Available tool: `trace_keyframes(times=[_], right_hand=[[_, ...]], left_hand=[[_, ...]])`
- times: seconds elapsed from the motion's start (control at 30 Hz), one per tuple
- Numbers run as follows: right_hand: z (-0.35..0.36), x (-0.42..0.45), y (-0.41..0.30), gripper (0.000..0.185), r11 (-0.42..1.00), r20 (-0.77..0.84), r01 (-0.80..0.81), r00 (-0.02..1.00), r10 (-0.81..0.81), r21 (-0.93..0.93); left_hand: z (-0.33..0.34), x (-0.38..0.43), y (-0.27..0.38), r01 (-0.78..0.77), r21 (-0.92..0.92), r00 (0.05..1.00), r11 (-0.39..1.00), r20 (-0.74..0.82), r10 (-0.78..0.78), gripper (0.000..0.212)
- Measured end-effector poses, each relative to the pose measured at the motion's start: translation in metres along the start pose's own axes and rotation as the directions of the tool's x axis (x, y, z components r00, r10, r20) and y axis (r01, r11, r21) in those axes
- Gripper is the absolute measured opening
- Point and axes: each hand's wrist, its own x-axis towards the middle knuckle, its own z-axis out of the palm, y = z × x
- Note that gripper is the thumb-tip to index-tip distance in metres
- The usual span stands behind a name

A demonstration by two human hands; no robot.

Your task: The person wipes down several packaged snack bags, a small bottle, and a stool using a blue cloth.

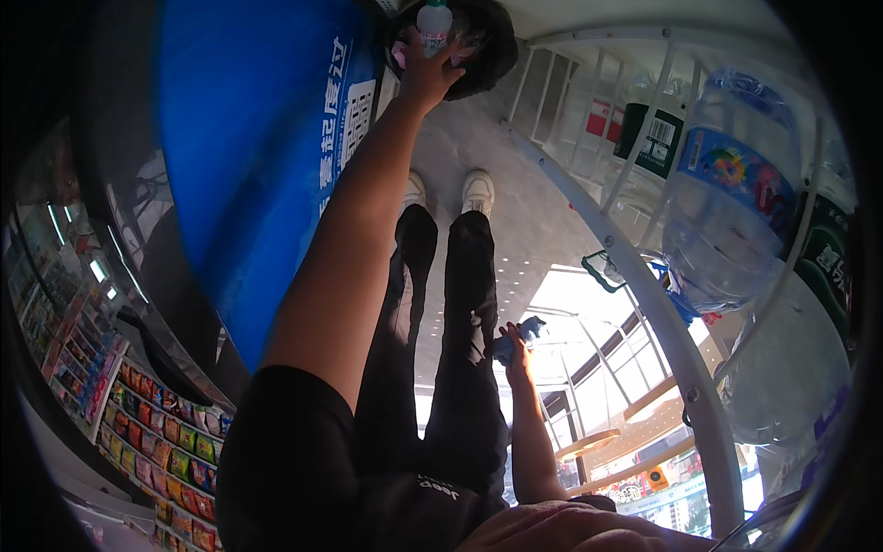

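My left hand [429, 71] reaches out over a round bin lined with a black plastic bag [486, 72]. Its fingers are spread around the lower end of a clear plastic bottle with a green cap [434, 27]; whether they grip it or only touch it cannot be told. Pink and clear items show dimly inside the bin, partly hidden by the hand. At my right side, my right hand [519, 352] is closed around a crumpled blue-grey cloth [509, 347], which hangs out past the fingers, next to my right leg.
A blue panel with white writing and a printed code [255, 138] stands on my left. On my right, a white metal rack [607, 238] holds large water bottles [731, 193]. Snack shelves [165, 441] lie behind at left. My shoes [477, 193] stand on grey floor [448, 145].
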Motion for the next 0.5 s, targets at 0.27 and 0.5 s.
trace_keyframes(times=[0.27,0.5], right_hand=[[0.05,0.007,-0.037,0.034,0.864,0.007,0.222,0.969,-0.245,-0.452],[0.068,0.034,-0.062,0.044,0.237,0.524,0.717,0.658,-0.541,-0.655]], left_hand=[[-0.017,-0.114,0.027,0.374,-0.038,0.907,0.926,0.221,-0.358,0.024],[-0.054,-0.321,0.12,0.746,-0.068,0.594,0.662,0.517,-0.616,0.02]])
